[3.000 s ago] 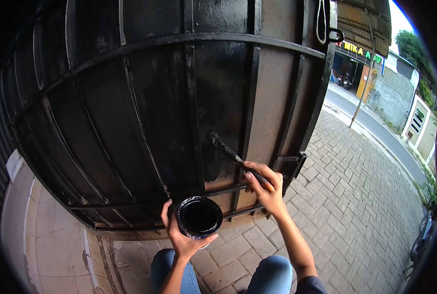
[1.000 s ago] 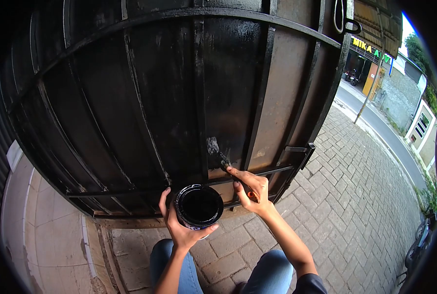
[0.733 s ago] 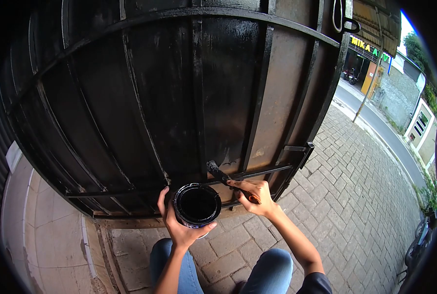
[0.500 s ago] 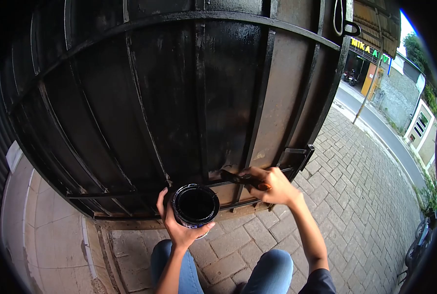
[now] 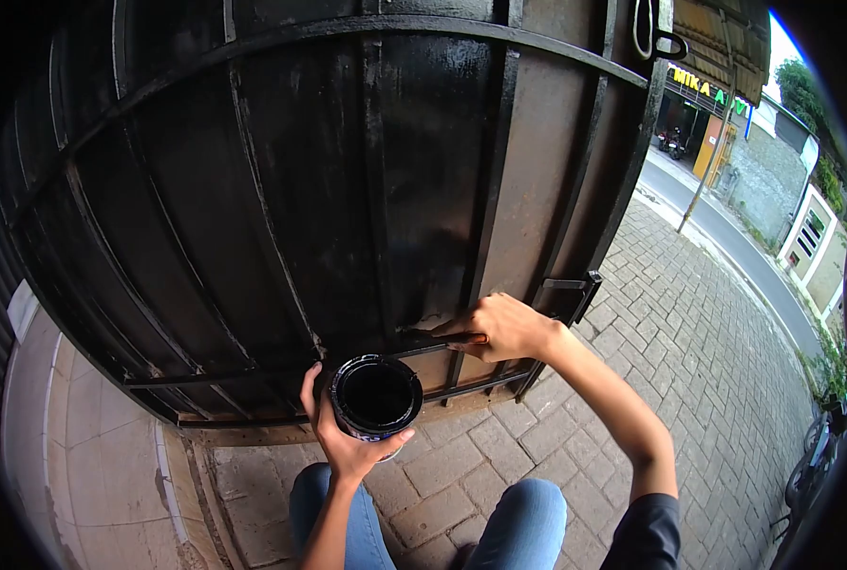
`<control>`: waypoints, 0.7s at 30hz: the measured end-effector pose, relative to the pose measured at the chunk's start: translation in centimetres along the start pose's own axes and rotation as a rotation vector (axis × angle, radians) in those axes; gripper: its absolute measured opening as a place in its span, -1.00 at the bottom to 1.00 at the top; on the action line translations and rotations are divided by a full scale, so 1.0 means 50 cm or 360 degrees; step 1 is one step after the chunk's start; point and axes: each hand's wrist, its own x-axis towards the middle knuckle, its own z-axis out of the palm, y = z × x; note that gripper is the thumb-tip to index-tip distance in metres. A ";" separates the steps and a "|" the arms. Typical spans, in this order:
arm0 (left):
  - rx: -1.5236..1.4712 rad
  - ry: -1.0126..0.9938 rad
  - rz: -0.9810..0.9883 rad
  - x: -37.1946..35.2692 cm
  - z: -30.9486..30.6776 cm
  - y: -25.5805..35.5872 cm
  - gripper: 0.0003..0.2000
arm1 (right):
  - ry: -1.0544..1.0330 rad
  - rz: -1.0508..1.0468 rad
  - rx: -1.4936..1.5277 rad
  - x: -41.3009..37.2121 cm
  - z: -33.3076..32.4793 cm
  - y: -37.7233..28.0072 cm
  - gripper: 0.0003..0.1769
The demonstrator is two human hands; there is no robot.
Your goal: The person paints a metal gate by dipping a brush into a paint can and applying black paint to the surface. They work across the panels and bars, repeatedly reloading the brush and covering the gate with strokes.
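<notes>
My left hand (image 5: 346, 446) is wrapped round a can of black paint (image 5: 378, 395), its open top facing up towards me. In my right hand (image 5: 511, 328) is a paintbrush (image 5: 457, 338), its dark bristle end pointing left against the lower part of the metal gate (image 5: 433, 190). The bristles are hard to make out against the black surface. Glossy black covers the gate's middle panels, while brownish bare-looking panels (image 5: 537, 171) show towards its right side. A horizontal bar (image 5: 423, 350) runs just below the brush.
Paving blocks (image 5: 670, 380) stretch under the gate and to the right. Pale tiles (image 5: 91, 437) lie at the left. My knees (image 5: 523, 518) are bent below the can. A road (image 5: 727, 256), a pole (image 5: 704, 190) and a parked motorcycle (image 5: 808, 475) stand to the right.
My right hand has moved left and slightly up with the paintbrush, along the bottom of the panel. My left hand still holds the paint can. The whole view has shifted slightly.
</notes>
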 end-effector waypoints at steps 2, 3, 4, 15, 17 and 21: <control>0.0003 -0.0006 0.0003 -0.001 0.000 0.004 -0.19 | -0.0012 -0.0080 -0.0097 0.001 0.015 0.021 -0.68; -0.0005 -0.0002 0.0000 0.000 0.000 0.008 -0.19 | -0.0014 -0.0124 -0.0151 0.003 0.013 0.026 -0.68; -0.0011 0.0005 -0.0003 0.002 0.000 0.011 -0.19 | -0.0039 -0.0126 -0.0177 0.003 0.010 0.029 -0.71; 0.0037 0.0004 0.0012 0.002 -0.004 -0.002 -0.18 | -0.0214 -0.0028 -0.0296 0.003 -0.049 -0.007 -0.79; 0.0030 0.0005 0.0004 0.003 -0.003 0.000 -0.18 | -0.0165 -0.0131 -0.0269 0.024 -0.040 -0.014 -0.81; -0.0050 0.0060 -0.0014 0.002 0.003 0.002 -0.17 | 0.0003 -0.0368 -0.0167 0.065 -0.016 -0.033 -0.80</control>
